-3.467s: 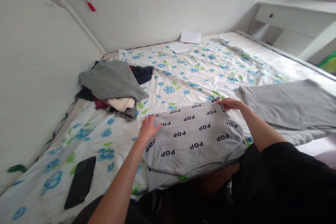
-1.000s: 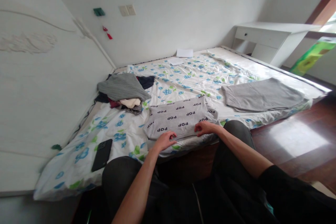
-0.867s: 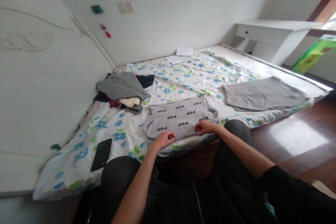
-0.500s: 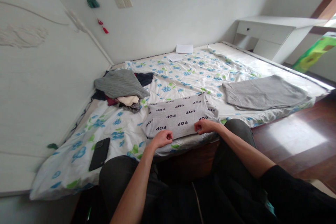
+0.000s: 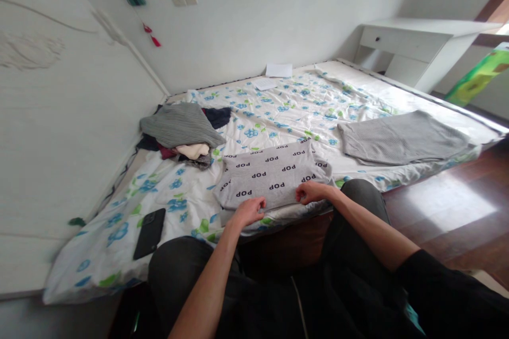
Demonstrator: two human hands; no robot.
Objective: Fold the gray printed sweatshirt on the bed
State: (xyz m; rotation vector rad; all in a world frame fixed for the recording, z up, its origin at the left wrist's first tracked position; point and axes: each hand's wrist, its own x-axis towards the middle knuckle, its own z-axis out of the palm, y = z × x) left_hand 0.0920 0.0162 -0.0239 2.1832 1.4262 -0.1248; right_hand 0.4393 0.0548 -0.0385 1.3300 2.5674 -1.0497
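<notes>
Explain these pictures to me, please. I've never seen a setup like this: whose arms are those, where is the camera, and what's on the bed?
Those are one person's own bare arms, no machine. Every picture comes from a camera worn on their head, looking forward and down. Their left hand and right hand are at the near edge of a grey POP-printed top, which lies on a blue-flowered quilt. Also on the quilt are a heap of clothes, a flat ribbed grey garment and a black phone.

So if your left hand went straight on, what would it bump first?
Most likely the grey POP shirt. It lies right ahead of the left hand, though from this view it's hard to tell whether the fingers are already touching it.
</notes>
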